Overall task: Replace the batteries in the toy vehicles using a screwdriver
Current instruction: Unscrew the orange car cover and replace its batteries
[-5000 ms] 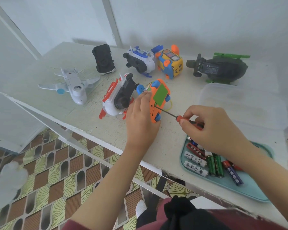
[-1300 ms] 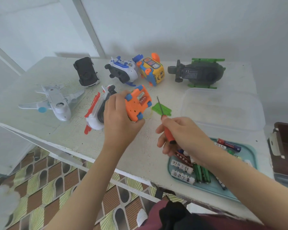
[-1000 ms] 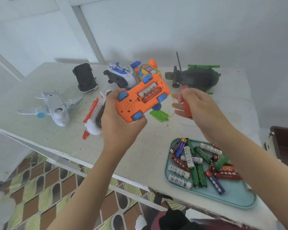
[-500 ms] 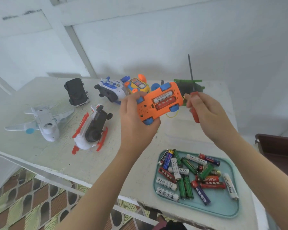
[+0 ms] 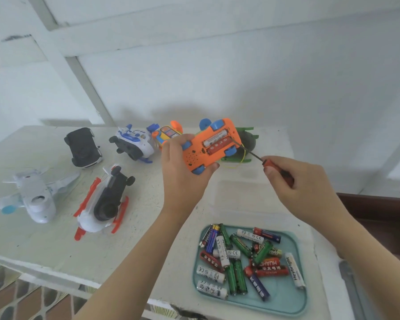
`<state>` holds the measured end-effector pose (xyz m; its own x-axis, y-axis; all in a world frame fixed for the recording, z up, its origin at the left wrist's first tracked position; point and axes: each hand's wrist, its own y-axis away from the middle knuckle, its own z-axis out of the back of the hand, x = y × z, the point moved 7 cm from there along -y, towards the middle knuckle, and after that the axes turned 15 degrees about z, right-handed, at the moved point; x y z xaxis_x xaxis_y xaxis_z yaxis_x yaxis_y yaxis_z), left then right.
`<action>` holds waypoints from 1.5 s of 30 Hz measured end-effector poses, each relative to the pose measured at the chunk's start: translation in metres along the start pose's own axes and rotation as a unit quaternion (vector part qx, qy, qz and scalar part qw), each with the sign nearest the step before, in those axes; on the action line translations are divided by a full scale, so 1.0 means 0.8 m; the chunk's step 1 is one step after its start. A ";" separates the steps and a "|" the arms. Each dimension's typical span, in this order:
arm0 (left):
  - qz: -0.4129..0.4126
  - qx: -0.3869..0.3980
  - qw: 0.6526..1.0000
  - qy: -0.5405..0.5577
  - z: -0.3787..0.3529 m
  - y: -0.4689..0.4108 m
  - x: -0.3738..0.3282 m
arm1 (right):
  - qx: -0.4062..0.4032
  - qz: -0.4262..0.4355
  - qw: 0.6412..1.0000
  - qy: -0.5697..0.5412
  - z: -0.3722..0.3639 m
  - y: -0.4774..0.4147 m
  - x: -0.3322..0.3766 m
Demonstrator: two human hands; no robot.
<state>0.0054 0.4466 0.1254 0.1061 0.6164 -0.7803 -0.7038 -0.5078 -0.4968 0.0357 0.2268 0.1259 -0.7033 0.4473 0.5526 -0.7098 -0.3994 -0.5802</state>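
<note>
Left hand (image 5: pixel 183 181) clamps orange plastic toy car (image 5: pixel 200 157), cover now off; right hand (image 5: pixel 296 190), clenched on red-handled screwdriver (image 5: pixel 266 163), has swung tip in, likely prying exposed batteries (image 5: pixel 217 143).

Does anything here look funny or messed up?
Yes. The orange car in the left hand is belly-up with its battery hatch uncovered, two batteries showing. The right hand aims the screwdriver at its edge. Loose batteries lie jumbled every which way on the teal tray.
</note>
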 end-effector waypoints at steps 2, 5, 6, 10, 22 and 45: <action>-0.006 -0.005 1.000 -0.001 -0.003 -0.001 0.000 | -0.010 0.006 1.000 0.005 0.004 -0.001 0.003; -0.030 -0.008 0.999 -0.009 -0.005 0.000 -0.004 | -0.012 0.007 1.000 0.008 0.003 -0.002 0.004; -0.042 -0.009 0.999 -0.013 -0.005 0.001 -0.007 | -0.009 0.005 1.000 0.009 0.001 -0.002 0.003; -0.085 -0.007 0.996 -0.017 -0.007 0.004 -0.017 | -0.015 -0.018 1.000 -0.021 -0.009 0.000 -0.002; -0.096 0.027 0.995 -0.014 -0.019 0.013 -0.013 | 0.065 -0.092 0.981 -0.155 0.001 0.026 -0.032; -0.147 -0.003 0.989 -0.025 -0.018 0.022 -0.025 | -0.021 -0.099 0.990 -0.103 0.015 0.030 -0.010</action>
<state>0.0010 0.4167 0.1265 0.2698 0.7671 -0.5820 -0.6437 -0.3058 -0.7015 0.0238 0.2043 0.1151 -0.5469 0.3392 0.7654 -0.8351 -0.2851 -0.4704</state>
